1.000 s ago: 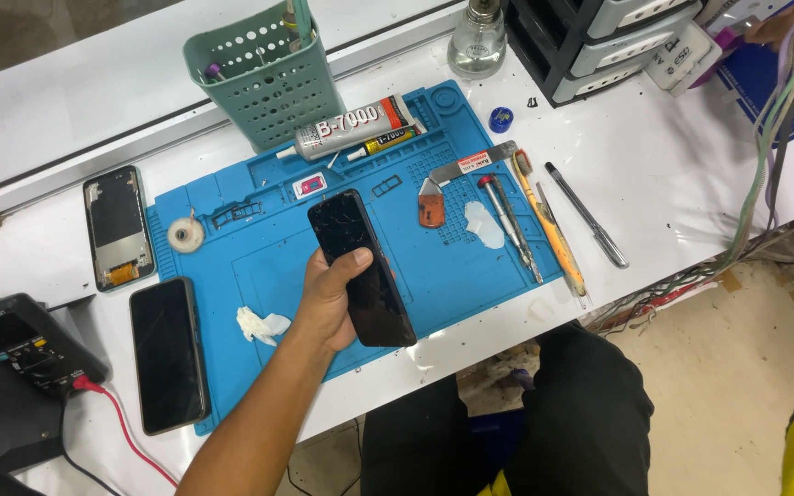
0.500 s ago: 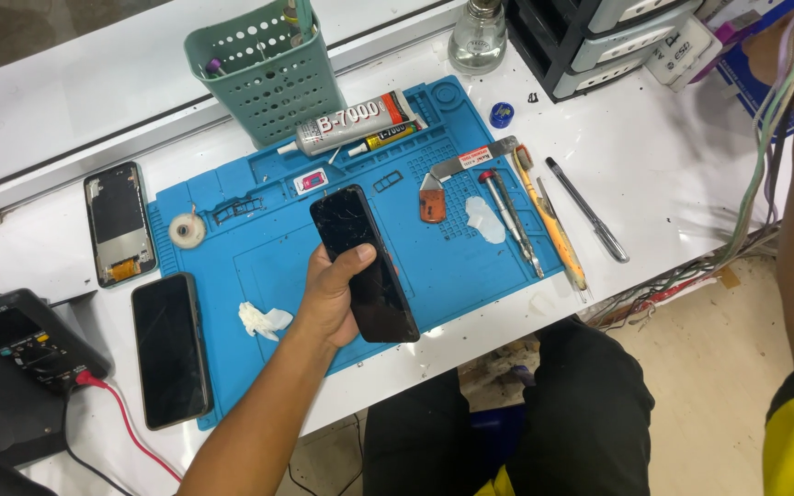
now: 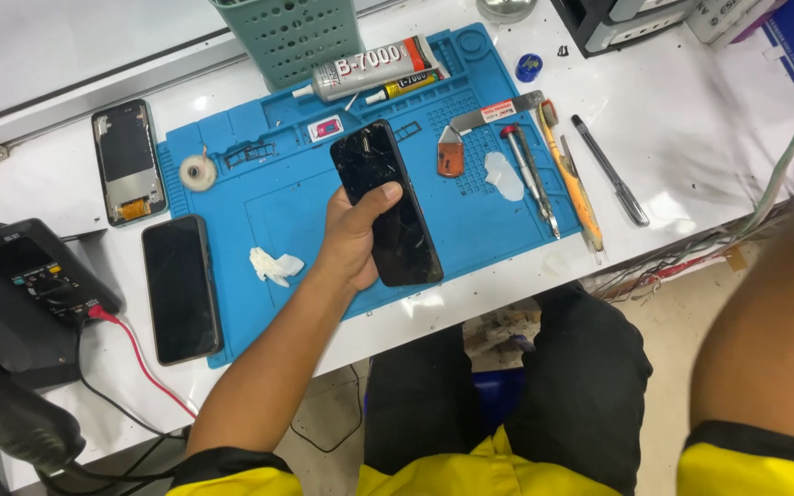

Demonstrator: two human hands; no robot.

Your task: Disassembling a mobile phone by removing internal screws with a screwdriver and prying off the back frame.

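My left hand [image 3: 353,241] grips a black phone [image 3: 388,204] with a cracked screen, holding it face up over the blue work mat [image 3: 277,211]. The thumb lies across the left part of the glass. My right arm fills the right edge of the view, raised toward the upper right; the right hand itself is out of frame. A crumpled white wipe [image 3: 275,265] lies on the mat just left of my left wrist.
A second black phone [image 3: 181,287] lies at the mat's left edge, an opened phone frame [image 3: 128,162] beyond it. Glue tubes [image 3: 374,66], a tape roll [image 3: 198,172], an orange pick [image 3: 449,157], screwdrivers and tweezers [image 3: 562,170] sit on the mat. A multimeter [image 3: 34,271] is at left.
The view has shifted slightly, so the bench sits higher in frame. My left hand keeps holding the phone in about the same place over the mat.
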